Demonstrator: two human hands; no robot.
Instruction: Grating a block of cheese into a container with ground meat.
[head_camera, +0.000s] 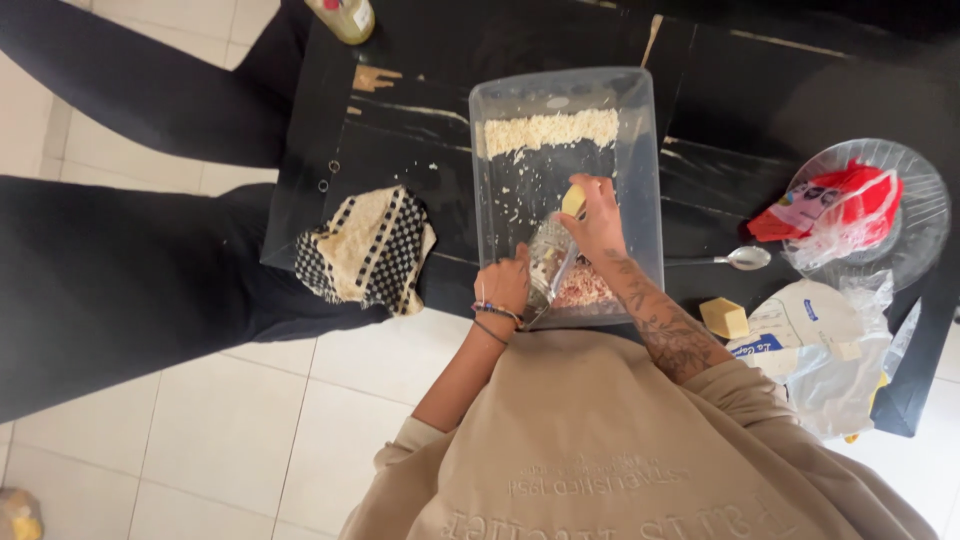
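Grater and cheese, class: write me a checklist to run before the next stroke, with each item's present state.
1. Left hand steadies the grater: ok.
2. Right hand grips the cheese piece: ok.
3. Grater sits inside the clear tub: ok.
4. Grated cheese lies within the tub: ok.
5. Fingertips clear of the grating face: cannot tell.
6. Spare cheese block within reach on the table: ok.

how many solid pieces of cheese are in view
2. One small piece of cheese is in the right hand, over the clear container. One cheese block lies on the black table beside the spoon. More may be hidden in the bags.
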